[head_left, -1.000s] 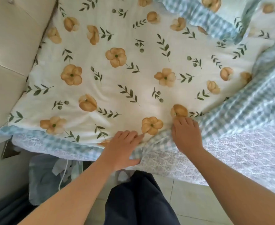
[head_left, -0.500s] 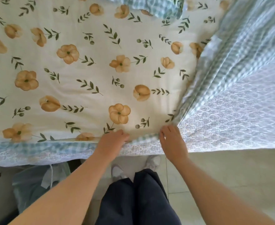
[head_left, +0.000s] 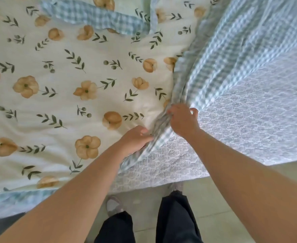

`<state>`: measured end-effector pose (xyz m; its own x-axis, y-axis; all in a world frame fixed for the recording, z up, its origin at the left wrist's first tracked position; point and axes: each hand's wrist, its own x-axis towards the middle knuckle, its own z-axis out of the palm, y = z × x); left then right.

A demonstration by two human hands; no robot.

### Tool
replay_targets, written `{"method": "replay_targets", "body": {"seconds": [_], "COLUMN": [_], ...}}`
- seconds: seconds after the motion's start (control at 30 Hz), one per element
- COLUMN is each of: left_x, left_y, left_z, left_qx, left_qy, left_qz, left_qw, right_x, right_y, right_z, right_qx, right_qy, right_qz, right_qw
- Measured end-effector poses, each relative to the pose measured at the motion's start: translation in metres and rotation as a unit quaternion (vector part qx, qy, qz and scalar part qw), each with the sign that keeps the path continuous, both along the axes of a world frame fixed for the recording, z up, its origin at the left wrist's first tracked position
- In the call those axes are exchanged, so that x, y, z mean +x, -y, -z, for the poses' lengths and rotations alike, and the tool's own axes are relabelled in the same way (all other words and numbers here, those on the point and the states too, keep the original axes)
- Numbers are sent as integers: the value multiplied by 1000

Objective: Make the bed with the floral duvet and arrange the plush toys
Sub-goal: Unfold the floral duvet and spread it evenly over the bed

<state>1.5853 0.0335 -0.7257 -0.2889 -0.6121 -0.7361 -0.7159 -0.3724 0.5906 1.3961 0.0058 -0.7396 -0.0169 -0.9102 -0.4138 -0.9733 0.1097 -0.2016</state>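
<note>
- Where the view begins at the left, the floral duvet (head_left: 56, 111) lies spread flat over the bed, cream with orange flowers and green sprigs, print side up.
- Its near edge at the lower left shows a blue gingham border hanging over the bedside.
- At the top, a strip of blue gingham fabric (head_left: 91, 16) lies across the duvet; whether it is a pillow or a turned fold cannot be told.
- Left hand (head_left: 135, 138): set at the duvet's near edge, fingers curled together and tucked into the bunched cloth, thumb on top. It grips the duvet where the floral face meets the gingham.
- Between the two hands the fabric is gathered into a tight ridge.
- Right hand (head_left: 182, 120): just beyond and to the right of the left hand, fingers curled over the same ridge and clamped on it, thumb standing a little apart on the far side.
- Gingham underside (head_left: 232, 50) of the duvet: turned up and back, running from the right hand toward the upper right corner.
- White patterned sheet (head_left: 258, 120): exposed on the mattress right of the fold, reaching to the bed's near edge.
- Tiled floor (head_left: 223, 199): pale, below the bed edge.
- Dark trousers (head_left: 175, 221) and one grey shoe (head_left: 113, 206) show at the bottom centre, close to the bedside.
</note>
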Motion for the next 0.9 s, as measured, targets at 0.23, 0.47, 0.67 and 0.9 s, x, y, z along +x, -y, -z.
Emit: {"method": "replay_targets", "body": {"seconds": [0.23, 0.47, 0.67, 0.9], "left_x": [-96, -181, -207, -238], "left_y": [51, 125, 150, 121], "left_z": [-2, 8, 27, 19], "left_qx": [-24, -63, -91, -211], "left_qy": [-11, -60, 51, 69], "left_qz": [-79, -237, -221, -158], "left_qw": [997, 968, 970, 962], "right_x": [-92, -164, -187, -191], "right_y": [91, 179, 220, 230], "right_z": [-9, -4, 0, 10], "right_qx": [-4, 79, 125, 173], "right_qy": [15, 168, 208, 221], "right_qz": [35, 203, 296, 386], "right_qw": [999, 961, 924, 879]}}
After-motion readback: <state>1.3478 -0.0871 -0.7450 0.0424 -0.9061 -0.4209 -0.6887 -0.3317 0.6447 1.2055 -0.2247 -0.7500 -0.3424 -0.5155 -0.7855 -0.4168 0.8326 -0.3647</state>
